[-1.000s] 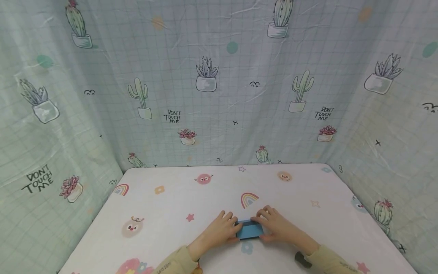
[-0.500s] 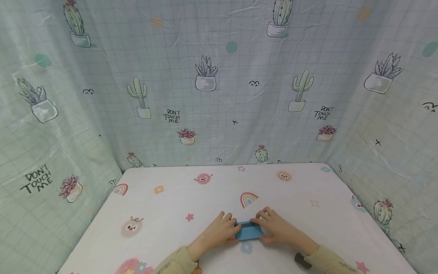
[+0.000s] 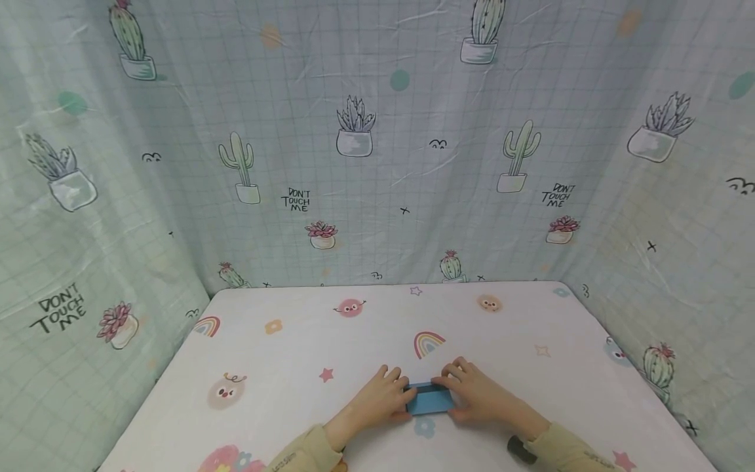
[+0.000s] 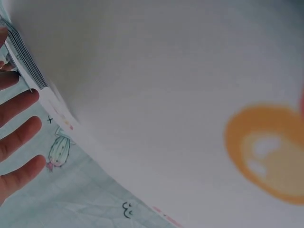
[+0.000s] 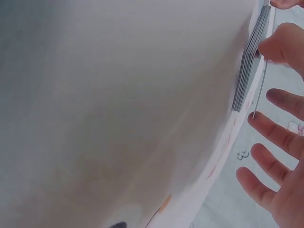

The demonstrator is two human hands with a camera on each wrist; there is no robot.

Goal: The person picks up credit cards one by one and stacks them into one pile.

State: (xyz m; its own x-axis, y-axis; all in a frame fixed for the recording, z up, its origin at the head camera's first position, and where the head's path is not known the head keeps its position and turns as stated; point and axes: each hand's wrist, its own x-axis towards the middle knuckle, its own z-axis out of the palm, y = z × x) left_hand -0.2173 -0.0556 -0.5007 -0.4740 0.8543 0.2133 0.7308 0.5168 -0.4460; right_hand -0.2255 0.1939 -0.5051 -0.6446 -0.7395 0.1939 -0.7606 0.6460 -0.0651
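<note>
A small stack of thin blue cards (image 3: 430, 402) lies on the table between my two hands. Seen edge-on, its layers (image 4: 29, 61) show in the left wrist view and as a slightly bent pile (image 5: 246, 76) in the right wrist view. A single thin edge stands apart from the pile and meets fingertips in both wrist views. My left hand (image 3: 380, 395) holds the left end, thumb on the near side. At the right end, my right hand (image 3: 476, 393) grips with thumb near and fingers at the far edge. Fingers partly cover both ends.
The white table (image 3: 283, 367) bears printed stars, rainbows and faces. A small dark object (image 3: 522, 450) sits beside the right sleeve (image 3: 569, 449). Cactus-print curtain (image 3: 377, 183) surrounds the table at the back and both sides.
The dark line along the near edge of the blue cards is no longer visible. Both hands hold almost the same place; the head view has shifted very slightly.
</note>
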